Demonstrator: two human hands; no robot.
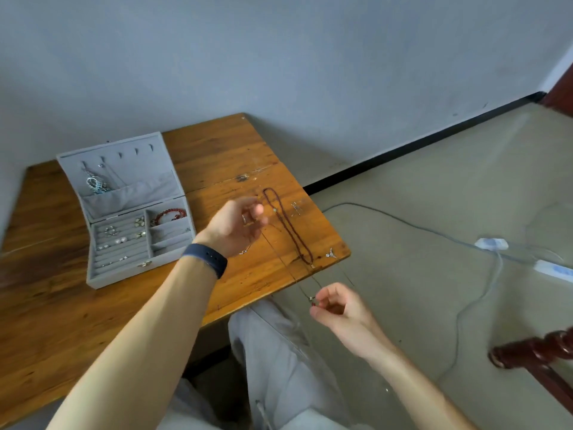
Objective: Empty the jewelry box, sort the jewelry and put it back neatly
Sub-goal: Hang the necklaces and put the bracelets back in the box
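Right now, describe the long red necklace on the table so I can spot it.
On the brown wooden table, look right of the open grey jewelry box, toward the right edge. The long dark red beaded necklace lies there in a narrow loop, thicker than the thin metal chain held between left hand and right hand.

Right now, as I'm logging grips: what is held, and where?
A thin chain, stretched between both hands: left hand pinches one end, right hand pinches the other by a small red bead.

Soft, even, rather dim daylight, seen through a wide-angle lens.
A pale sheen lies along the tabletop's (37, 252) left edge; shadows are faint; the left hand (235, 226) is motion-blurred; the skirting (418, 141) bows.
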